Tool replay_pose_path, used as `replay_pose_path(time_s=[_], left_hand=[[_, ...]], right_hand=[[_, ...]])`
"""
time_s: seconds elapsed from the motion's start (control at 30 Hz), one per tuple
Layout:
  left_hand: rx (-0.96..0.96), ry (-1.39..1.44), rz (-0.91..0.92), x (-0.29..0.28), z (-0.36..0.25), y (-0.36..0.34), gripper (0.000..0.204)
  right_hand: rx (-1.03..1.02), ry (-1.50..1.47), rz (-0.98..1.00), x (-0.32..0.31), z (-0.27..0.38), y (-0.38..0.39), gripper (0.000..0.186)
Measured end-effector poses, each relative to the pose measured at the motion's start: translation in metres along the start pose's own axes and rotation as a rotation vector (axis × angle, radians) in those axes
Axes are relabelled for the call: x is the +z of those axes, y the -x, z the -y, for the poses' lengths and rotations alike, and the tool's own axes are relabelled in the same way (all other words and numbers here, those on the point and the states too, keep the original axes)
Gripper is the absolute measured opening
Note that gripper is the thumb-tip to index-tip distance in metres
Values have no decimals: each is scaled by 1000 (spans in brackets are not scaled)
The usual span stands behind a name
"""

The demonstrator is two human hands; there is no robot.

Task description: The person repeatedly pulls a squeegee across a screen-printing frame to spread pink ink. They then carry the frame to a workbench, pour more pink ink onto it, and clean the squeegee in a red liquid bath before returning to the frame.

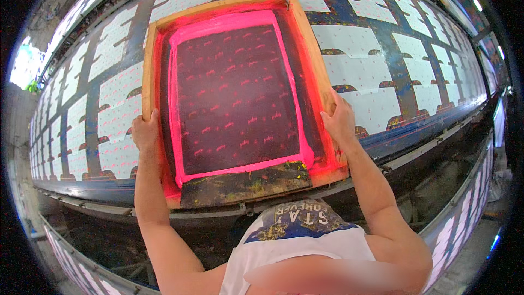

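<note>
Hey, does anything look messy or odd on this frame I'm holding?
Yes: red-pink stains mark the wooden frame, especially near its lower right corner, and the dark strip at its near end is partly blotched yellow. Messy, but no clear damage.

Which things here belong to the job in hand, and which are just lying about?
Seem part of the job:
Wooden frame, gripped by left hand and right hand
Pink ink inside it
Dark board at its near end
White sheets on the long table

Probably just around:
Ceiling light
Grey wall

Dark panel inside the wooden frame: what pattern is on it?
The dark panel bears rows of small pinkish marks, best seen in the head view.
</note>
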State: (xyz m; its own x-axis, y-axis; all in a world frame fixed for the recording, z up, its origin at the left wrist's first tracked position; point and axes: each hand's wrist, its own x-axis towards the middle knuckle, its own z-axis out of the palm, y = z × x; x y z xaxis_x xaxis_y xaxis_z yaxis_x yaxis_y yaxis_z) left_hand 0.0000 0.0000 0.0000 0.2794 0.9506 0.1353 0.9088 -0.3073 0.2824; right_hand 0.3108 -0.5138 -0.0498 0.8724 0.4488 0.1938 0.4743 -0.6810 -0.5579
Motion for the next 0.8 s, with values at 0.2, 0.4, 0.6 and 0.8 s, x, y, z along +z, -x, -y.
replay_pose_path(time_s=[0.2, 0.4, 0.6, 0.8], left_hand=[[104, 96, -33, 14, 21, -7, 61], [212, 87, -14, 27, 50, -50, 59], [319, 65, -88, 13, 17, -34, 48], [191, 419, 43, 8, -79, 32, 34]], right_hand=[[-47, 21, -84, -3, 9, -10, 68], [-118, -13, -132, -30, 21, -13, 60], [-107, -39, -163, -67, 2, -33, 51], [-147, -61, -217, -102, -81, -60, 50]])
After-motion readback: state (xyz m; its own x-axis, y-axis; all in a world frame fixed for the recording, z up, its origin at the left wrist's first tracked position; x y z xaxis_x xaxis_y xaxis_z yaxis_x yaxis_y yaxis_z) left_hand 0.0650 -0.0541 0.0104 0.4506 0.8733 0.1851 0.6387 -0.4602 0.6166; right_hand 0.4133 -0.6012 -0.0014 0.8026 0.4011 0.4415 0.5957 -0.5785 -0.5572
